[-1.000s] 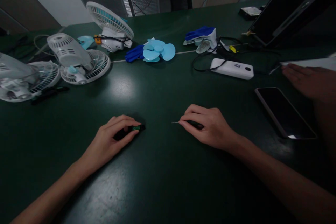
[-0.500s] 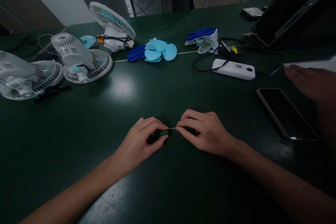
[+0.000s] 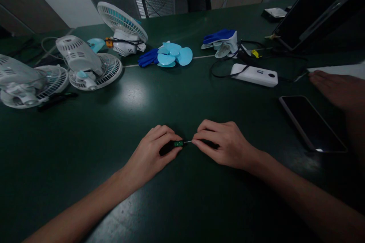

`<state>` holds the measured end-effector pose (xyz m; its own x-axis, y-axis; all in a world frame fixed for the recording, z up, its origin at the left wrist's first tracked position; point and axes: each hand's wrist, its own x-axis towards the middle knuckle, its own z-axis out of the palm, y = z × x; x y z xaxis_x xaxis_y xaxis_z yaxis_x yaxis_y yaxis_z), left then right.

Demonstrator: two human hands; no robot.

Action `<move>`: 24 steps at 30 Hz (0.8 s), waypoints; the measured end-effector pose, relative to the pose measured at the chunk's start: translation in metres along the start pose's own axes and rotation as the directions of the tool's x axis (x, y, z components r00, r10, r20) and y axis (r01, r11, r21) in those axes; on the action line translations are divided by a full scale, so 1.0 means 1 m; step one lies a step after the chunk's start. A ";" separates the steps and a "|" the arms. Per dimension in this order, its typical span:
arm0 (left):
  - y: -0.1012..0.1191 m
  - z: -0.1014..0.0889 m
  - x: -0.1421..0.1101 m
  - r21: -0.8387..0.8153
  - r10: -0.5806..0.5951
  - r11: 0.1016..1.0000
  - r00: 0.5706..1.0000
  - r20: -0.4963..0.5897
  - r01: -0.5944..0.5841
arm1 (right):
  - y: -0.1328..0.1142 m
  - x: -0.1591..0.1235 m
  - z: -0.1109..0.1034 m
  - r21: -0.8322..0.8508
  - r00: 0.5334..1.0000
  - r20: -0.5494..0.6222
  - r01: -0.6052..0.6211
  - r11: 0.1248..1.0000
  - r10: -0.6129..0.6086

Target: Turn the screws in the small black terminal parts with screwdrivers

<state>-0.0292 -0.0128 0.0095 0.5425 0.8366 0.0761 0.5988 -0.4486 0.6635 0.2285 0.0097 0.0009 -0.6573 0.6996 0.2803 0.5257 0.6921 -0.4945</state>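
Observation:
My left hand [image 3: 154, 148] pinches a small green block [image 3: 178, 143], possibly a terminal connector, between thumb and fingers close to the tabletop. Small pale spots mark the block's visible face. Across from it, my right hand [image 3: 225, 144] has its fingertips closed on a thin metal rod [image 3: 187, 141]. The rod points left at the block, and its tip is at the block's right end. Whether the tip enters the block is too small to tell. The rod's other end is hidden by my right fingers.
White fans [image 3: 85, 60] stand at the left, with blue fan blades [image 3: 172, 55] and gloves [image 3: 219, 38] farther back. At right are a white power bank [image 3: 253, 74] with a black cable, a phone [image 3: 312, 121] and another person's hand [image 3: 336, 89] by a white sheet [image 3: 339, 70].
My right hand has shifted slightly right and down with the rod, which now lines up with the block's right end. My left hand keeps its pinch on the block.

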 end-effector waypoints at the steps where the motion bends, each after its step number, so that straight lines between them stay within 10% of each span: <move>1: -0.001 0.000 0.000 -0.004 0.001 1.000 1.000 0.000 -0.001 | 0.000 0.000 0.000 -0.009 1.000 0.003 0.004 1.000 -0.004; 24: -0.006 0.000 -0.001 -0.004 0.013 1.000 0.999 0.029 -0.013 | -0.008 0.005 0.004 0.199 0.990 -0.134 -0.025 0.980 0.052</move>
<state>-0.0333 -0.0113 0.0056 0.5673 0.8211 0.0629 0.5892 -0.4581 0.6655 0.2189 0.0070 0.0028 -0.5510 0.7522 0.3614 0.4243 0.6254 -0.6548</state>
